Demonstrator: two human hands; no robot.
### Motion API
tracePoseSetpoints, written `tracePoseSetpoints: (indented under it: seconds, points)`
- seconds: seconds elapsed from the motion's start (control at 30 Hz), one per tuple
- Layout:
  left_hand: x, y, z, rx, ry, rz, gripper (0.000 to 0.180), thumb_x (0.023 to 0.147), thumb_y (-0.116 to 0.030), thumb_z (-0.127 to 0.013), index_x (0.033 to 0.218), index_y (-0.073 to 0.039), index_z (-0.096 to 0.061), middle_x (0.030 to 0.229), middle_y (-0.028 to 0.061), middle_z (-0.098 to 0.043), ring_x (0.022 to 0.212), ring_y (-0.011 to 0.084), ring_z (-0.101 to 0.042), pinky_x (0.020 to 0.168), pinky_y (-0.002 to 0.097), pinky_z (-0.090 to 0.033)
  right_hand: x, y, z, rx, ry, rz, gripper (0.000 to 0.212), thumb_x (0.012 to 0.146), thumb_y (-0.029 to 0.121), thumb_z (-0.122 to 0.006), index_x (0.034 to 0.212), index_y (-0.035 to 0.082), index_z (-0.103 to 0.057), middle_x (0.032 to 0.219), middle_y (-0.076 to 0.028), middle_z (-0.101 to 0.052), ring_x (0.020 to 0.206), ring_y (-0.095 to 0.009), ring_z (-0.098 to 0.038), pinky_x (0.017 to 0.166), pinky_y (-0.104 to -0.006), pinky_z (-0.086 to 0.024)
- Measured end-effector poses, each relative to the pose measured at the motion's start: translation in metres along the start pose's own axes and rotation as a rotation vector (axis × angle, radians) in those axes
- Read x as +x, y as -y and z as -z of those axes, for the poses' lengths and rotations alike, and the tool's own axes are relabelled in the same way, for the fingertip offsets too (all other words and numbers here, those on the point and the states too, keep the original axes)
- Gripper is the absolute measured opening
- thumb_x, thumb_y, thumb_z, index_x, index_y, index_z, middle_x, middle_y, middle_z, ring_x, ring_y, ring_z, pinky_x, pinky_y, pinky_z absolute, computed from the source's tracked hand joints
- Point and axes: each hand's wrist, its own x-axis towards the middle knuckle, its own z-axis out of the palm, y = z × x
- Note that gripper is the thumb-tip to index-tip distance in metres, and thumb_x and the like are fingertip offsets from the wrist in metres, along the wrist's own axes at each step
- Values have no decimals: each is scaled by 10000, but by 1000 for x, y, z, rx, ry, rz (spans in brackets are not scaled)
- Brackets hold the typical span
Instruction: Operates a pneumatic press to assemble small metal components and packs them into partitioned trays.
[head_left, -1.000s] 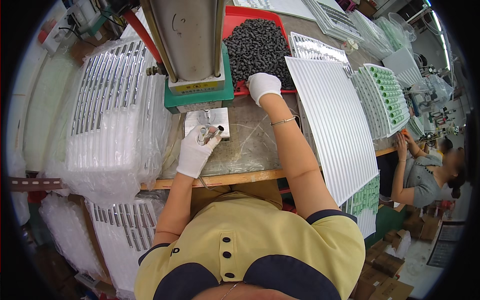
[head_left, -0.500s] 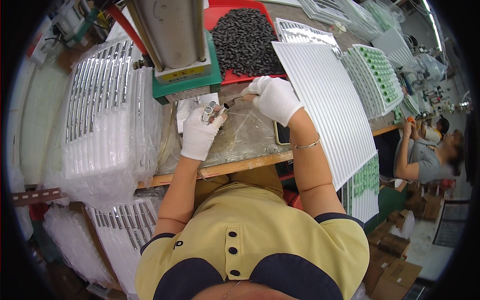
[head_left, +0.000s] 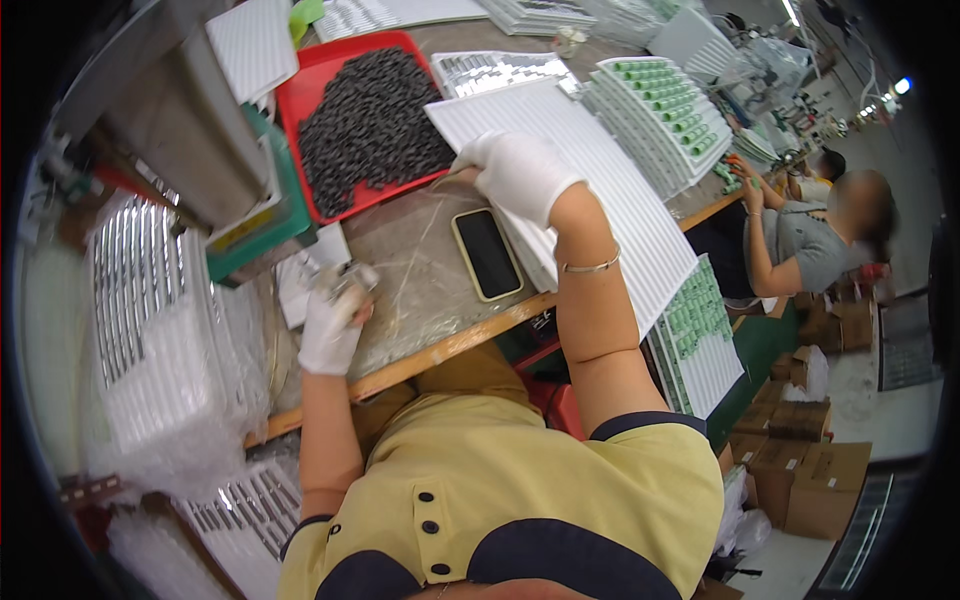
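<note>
My left hand (head_left: 330, 330), in a white glove with bare fingertips, is closed around short shiny metal tubes (head_left: 357, 272), blurred by motion. It is just above the bench, in front of the green-based press (head_left: 262, 240). My right hand (head_left: 520, 180), also gloved, is raised by the front right corner of a red tray (head_left: 386, 196) and over a white ribbed sheet (head_left: 610, 210). Its fingers are curled together, and what they hold, if anything, is hidden. Small black plastic pieces (head_left: 370, 120) are heaped in the tray.
A phone (head_left: 487, 255) lies on the bench (head_left: 420, 310) between my arms. Wrapped stacks of metal tubes (head_left: 135, 290) stand left. Trays of green parts (head_left: 665, 110) are at the back right. A co-worker (head_left: 800, 235) sits on the right, holding green and orange parts.
My view has turned to the right. My right hand has moved away from the tubes in my left hand, uncovering the phone. The left hand still holds the tubes.
</note>
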Motion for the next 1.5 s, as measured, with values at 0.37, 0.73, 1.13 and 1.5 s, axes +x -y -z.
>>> tracePoseSetpoints:
  seconds: [0.37,0.73,1.13,1.5]
  points:
    - [16,2,-42,462,-112,-63,264,758,-58,-751,981,-69,-610,884,-29,-593,800,60,-535,715,217,-438,91,-273,-21,37,-350,-756,417,861,388,-589,1163,108,-659,1162,-187,-649,1114,-344,-608,956,-411,-469]
    - [29,-10,-45,655,-337,-129,263,771,-21,-754,1010,-47,-651,893,-23,-648,800,69,-571,752,240,-482,143,-346,-41,-184,-289,-780,456,817,351,-616,1122,15,-664,1165,-233,-636,1107,-370,-611,944,-431,-477]
    - [-7,-3,-44,477,-355,-205,216,801,-24,-739,1002,-26,-659,918,-7,-648,809,57,-566,731,220,-465,42,-35,19,377,-493,-83,329,814,301,-646,945,0,-670,831,-173,-697,745,-301,-664,694,-377,-508]
    - [-37,-3,-18,712,-444,-451,254,741,-14,-787,949,-35,-645,903,16,-622,801,92,-587,721,249,-485,-18,88,-110,730,-13,108,235,779,154,-753,962,42,-660,864,-122,-704,761,-201,-681,697,-290,-522]
